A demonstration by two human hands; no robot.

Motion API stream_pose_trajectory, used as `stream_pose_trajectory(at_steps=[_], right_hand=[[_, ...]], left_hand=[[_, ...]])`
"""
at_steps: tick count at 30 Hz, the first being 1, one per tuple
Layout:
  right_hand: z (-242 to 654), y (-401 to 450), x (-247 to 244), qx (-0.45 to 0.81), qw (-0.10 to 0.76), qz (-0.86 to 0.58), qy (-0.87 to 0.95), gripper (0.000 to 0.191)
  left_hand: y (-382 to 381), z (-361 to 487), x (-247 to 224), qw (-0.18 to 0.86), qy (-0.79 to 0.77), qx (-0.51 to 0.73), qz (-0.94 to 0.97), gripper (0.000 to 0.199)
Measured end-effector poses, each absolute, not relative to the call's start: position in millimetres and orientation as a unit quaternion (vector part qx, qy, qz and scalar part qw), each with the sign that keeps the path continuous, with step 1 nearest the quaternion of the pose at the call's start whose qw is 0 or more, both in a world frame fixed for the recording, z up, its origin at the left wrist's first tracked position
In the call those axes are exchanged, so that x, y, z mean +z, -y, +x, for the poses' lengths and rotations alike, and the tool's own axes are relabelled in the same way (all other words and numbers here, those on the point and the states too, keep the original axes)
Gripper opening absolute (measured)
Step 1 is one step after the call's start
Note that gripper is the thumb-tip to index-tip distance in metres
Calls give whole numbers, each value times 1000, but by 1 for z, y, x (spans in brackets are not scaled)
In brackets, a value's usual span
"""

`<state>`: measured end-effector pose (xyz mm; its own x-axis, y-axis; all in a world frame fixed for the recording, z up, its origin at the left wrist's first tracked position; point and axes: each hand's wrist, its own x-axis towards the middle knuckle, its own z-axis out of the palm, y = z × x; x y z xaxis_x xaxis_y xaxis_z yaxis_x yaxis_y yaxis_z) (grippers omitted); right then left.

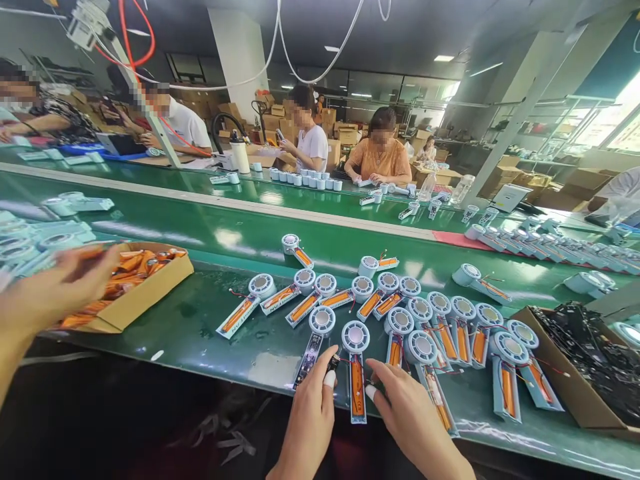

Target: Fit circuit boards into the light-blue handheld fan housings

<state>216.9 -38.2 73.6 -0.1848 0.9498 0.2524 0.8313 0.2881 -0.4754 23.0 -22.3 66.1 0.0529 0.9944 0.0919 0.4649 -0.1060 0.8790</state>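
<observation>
At the table's front edge lies a pale blue fan housing (357,338) with an orange battery (357,387) in its open handle. On its left side, my left hand (314,407) pinches a small dark part (333,362) between thumb and forefinger. My right hand (405,407) is at the battery's right side, thumb and forefinger close together near thin wires; what they hold, if anything, is too small to name. Just left of my left hand, another housing (321,321) has a black circuit board (309,357) in its handle. Both thumbs have white covers.
Several battery-fitted housings (420,309) crowd the table behind and right. A box of black parts (555,373) stands right. At left, another person's hand (75,287) is over a box of orange batteries (150,300). People sit beyond the green conveyor (240,227).
</observation>
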Motion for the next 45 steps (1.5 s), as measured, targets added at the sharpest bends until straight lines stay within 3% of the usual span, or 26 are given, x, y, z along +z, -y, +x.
stream_pose_trajectory(at_steps=[5,8,15,18,26,35,40,45], right_hand=[[217,33,100,143,167,-514,829,58],[218,32,106,150,154,-504,837,43],[209,15,94,302,363,-495,729,20],[200,8,92,329,373,-514,699,18],[188,11,86,198,325,-502,777,25],[187,13,91,161,284,-481,814,27],[187,11,84,163,311,-470,810,18],[188,8,85,87,313,-492,808,21]], left_hand=[[24,21,70,390,-562,367,630,47],[24,21,72,416,-570,354,614,40],[25,23,76,426,-560,344,622,18],[26,22,77,434,-563,340,615,17],[25,22,82,443,-567,338,607,26],[18,27,85,411,-522,378,645,30],[20,27,82,460,-544,365,599,36],[22,25,78,510,-542,393,540,34]])
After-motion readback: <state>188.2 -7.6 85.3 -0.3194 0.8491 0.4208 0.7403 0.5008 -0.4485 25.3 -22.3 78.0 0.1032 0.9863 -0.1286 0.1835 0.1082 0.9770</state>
